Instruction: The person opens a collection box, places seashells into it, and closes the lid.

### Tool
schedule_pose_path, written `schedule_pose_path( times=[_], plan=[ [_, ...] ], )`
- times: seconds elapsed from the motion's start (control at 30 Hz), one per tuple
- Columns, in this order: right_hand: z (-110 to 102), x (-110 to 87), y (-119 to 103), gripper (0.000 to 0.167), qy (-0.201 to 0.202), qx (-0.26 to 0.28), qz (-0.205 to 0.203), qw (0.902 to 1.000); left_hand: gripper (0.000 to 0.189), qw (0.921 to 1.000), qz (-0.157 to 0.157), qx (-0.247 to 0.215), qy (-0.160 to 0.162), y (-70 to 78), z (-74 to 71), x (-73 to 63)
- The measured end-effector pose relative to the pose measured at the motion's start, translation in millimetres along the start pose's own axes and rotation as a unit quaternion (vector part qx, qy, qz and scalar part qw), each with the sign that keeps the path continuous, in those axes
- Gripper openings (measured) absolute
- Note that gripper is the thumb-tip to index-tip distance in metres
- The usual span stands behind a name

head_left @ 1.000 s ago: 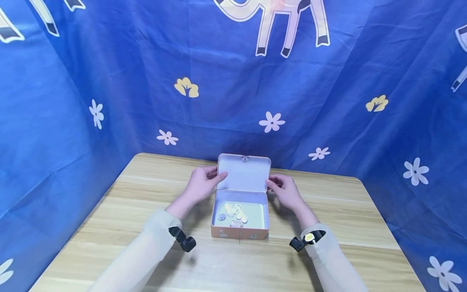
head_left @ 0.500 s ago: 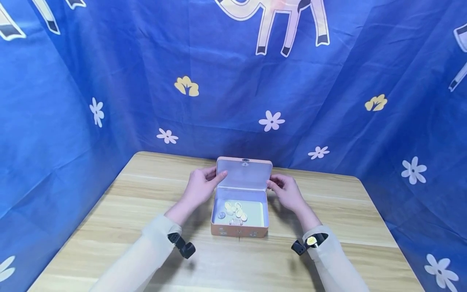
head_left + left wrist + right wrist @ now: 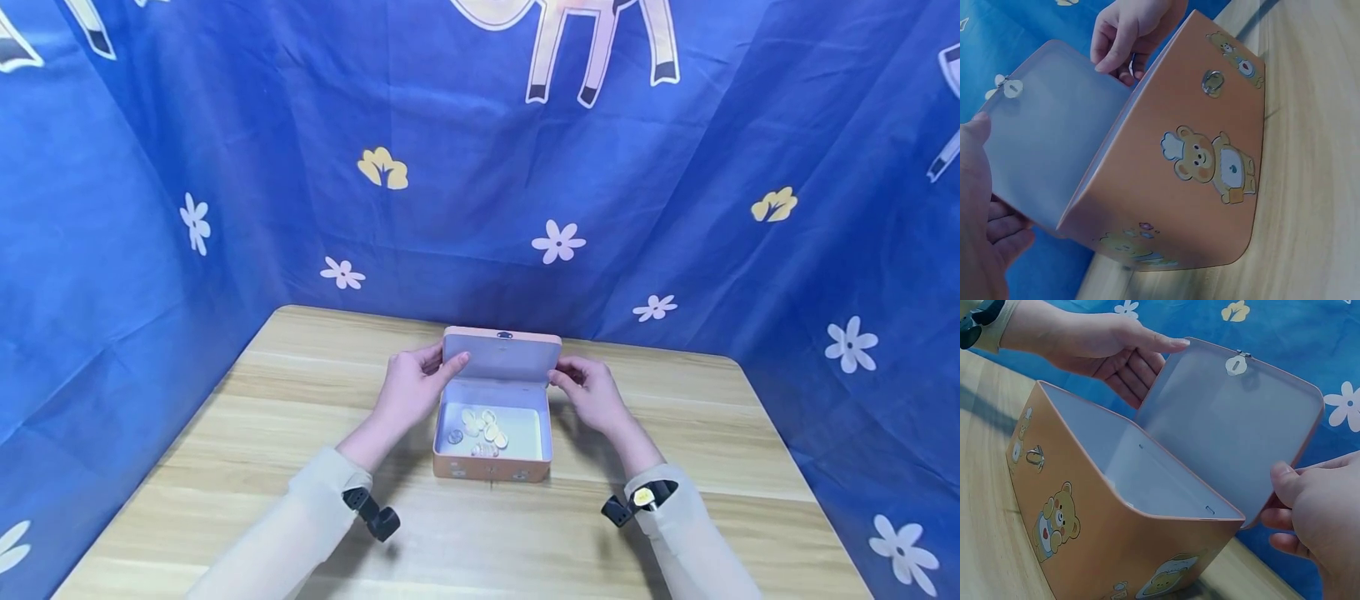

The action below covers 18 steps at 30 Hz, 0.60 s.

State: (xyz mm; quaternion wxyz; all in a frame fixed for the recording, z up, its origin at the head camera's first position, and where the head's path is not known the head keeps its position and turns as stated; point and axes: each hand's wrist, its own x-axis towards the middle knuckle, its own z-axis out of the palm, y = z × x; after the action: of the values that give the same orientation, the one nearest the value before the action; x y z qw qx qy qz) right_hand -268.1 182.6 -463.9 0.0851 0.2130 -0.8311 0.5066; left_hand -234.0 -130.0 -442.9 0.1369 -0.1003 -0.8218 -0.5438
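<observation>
An orange tin box (image 3: 468, 468) with bear pictures stands on the table, its hinged lid (image 3: 501, 354) raised and leaning a little forward over the box. My left hand (image 3: 412, 382) holds the lid's left edge, thumb on the pale inner face and fingers behind. At the lid's lower right edge my right hand (image 3: 594, 393) pinches with thumb and fingers, as the right wrist view also shows. Inside the box lie several small pale round pieces (image 3: 491, 432), a darker round disc (image 3: 455, 437) and a ridged, shell-like piece (image 3: 484, 450); their exact kind is too small to tell.
The wooden table (image 3: 247, 450) reaches back to a blue cloth (image 3: 450, 217) with flowers and animals, which hangs close behind the lid. A metal clasp (image 3: 1213, 82) sits on the box's front wall.
The lid has tipped forward toward the box, so its top rim now shows and its inner face looks shorter. Both hands keep their hold on it. The head view has shifted slightly.
</observation>
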Motion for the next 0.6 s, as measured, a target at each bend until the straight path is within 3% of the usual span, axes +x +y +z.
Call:
schedule_pose_path(
  times=[0.2,0.43,0.6],
  plan=[
    [0,-3.0,-8,0.014,0.004,-0.005,-0.003,1.0000,0.068,0.9998,0.003,0.015,0.015,2.5,2.0,-3.9],
    [-4,-11.2,-41,0.009,0.000,-0.016,-0.015,0.9998,0.060,0.9991,0.015,0.019,0.036,5.6,4.0,-9.1],
    [-1,-11.2,-22,0.009,0.003,-0.024,-0.004,0.9997,0.052,0.9983,0.017,0.019,0.052,7.3,5.8,-12.9]
  ],
)
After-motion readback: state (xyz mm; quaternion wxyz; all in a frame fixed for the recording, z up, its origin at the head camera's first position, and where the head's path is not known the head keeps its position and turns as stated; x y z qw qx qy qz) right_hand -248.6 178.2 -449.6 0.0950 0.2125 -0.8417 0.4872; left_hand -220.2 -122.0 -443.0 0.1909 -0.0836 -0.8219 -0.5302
